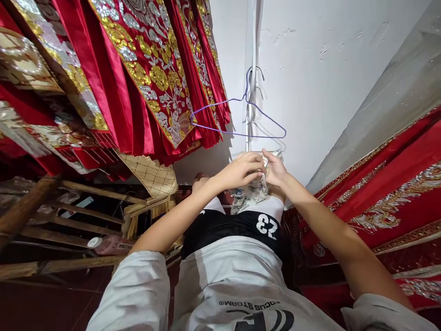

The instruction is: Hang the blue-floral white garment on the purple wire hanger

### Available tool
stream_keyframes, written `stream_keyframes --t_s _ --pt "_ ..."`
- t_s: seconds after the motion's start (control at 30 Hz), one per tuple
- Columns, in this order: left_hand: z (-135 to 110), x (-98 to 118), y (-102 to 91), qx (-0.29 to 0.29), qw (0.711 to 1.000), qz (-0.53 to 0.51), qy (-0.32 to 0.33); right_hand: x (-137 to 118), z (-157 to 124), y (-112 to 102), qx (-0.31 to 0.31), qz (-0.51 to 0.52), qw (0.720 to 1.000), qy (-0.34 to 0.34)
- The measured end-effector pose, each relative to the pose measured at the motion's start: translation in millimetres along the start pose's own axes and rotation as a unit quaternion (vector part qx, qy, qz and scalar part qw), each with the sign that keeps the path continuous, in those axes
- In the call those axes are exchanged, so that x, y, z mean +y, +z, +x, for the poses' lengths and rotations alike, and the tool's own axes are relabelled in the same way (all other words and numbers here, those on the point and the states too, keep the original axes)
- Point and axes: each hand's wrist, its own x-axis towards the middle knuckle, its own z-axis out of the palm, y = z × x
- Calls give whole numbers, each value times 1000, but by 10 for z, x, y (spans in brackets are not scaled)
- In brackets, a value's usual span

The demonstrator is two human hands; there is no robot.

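Both my hands meet in front of me at a small crinkled clear plastic bag (248,192) with pale patterned contents. My left hand (243,169) is curled over its top from the left, fingers closed on it. My right hand (274,168) grips the same bag from the right, fingers pinched at its upper edge. Just above the hands hangs an empty purple wire hanger (241,117) against the white wall.
Red garments with gold and silver embroidery (144,69) hang at the upper left. More red embroidered cloth (389,202) lies at the right. Wooden frames and a small pink bottle (110,245) sit at the lower left. My legs in black-and-white shorts are below.
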Motion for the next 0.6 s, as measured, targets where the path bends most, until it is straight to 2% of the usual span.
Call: stream_keyframes --t_s 0.07,0.2,0.23,0.33,0.37,0.4,0.43,0.5,0.57,0.6 --pt "-24 -37 -36 12 1000 22 9 -24 -34 31 14 27 1000 -6" --pt "-83 -99 12 12 999 -30 1 -102 -81 71 26 9 1000 -3" --pt "-99 -126 36 26 999 -41 -8 -131 -99 81 21 -6 1000 -2" --pt "-133 -247 68 121 989 -73 -40 -222 -179 135 16 -73 997 16" --pt "-139 -295 62 133 986 -89 -50 -252 -213 164 20 -97 995 24" --pt "-145 -344 51 119 985 -110 -61 -283 -246 198 24 -122 992 29" --pt "-153 -391 38 77 985 -133 -73 -315 -277 234 25 -151 988 31" --pt "-183 -479 14 -53 981 -161 -99 -388 -329 301 14 -226 974 22" --pt "-239 -563 -19 -162 971 -131 -119 -470 -360 334 4 -335 942 -3" --pt "-275 -609 -52 -191 969 -93 -124 -510 -365 329 11 -399 917 -19"
